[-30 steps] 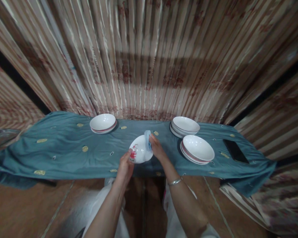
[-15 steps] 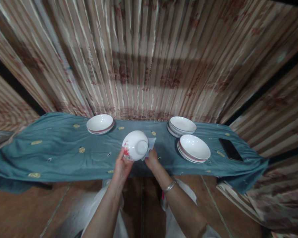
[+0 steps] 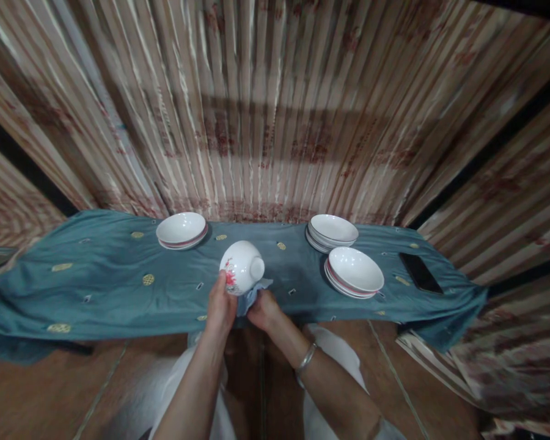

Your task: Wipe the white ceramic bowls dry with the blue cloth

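A white bowl with a red floral print is tilted on its side above the table, its round foot facing right. My left hand grips the bowl's rim at the lower left, thumb on the outer wall near the print. My right hand is closed on a light blue cloth, which lies against the lower side of the bowl. The right fingertips are partly hidden behind the cloth. A silver bangle circles my right wrist.
Stacked white bowls stand at the back left. Two more stacks, one farther back and one nearer, are on the right. A black phone lies beyond them on the teal tablecloth. Behind the table hangs a patterned curtain.
The bowl has turned, its foot now pointing more to the right. My right hand with the cloth has moved down and left, from the bowl's right side to beneath it.
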Demonstrator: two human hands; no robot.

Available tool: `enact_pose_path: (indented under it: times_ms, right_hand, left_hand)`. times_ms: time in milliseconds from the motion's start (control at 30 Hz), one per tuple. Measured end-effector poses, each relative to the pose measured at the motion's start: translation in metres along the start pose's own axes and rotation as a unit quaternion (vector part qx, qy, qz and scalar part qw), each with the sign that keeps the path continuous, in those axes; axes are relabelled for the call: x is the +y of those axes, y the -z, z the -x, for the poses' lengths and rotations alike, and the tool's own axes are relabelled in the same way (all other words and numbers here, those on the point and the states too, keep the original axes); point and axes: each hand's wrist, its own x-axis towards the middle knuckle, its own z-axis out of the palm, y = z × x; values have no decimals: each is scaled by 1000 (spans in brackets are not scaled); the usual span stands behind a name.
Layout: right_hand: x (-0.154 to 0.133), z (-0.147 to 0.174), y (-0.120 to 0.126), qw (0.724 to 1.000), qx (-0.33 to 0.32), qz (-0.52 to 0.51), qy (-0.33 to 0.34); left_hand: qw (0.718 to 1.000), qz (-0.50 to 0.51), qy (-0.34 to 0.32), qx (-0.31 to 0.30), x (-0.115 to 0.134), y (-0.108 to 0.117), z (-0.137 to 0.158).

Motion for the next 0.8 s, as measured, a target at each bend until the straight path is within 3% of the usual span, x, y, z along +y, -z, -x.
enact_pose_path:
  times_ms: [133, 267, 400, 633, 700, 800]
  right_hand:
    - [3, 4, -2, 1000, 4, 5, -1]
    - [3, 13, -1, 998, -34, 57, 6]
    - [-4, 22, 5, 994, -50, 93, 10]
    - [-41, 45, 15, 982, -89, 164, 33]
    - [-55, 52, 18, 972, -95, 206, 59]
    - [-76, 57, 25, 948, -65, 279, 140]
  left_hand:
    - [997, -56, -44, -17, -4, 6, 1]
    - [985, -159, -68, -17, -7, 13, 4]
    - [957, -264, -111, -43, -7, 15, 7]
    - [905, -400, -120, -85, -12, 14, 13]
    - [882, -430, -163, -103, -15, 17, 12]
    - [817, -505, -238, -147, -20, 21, 11]
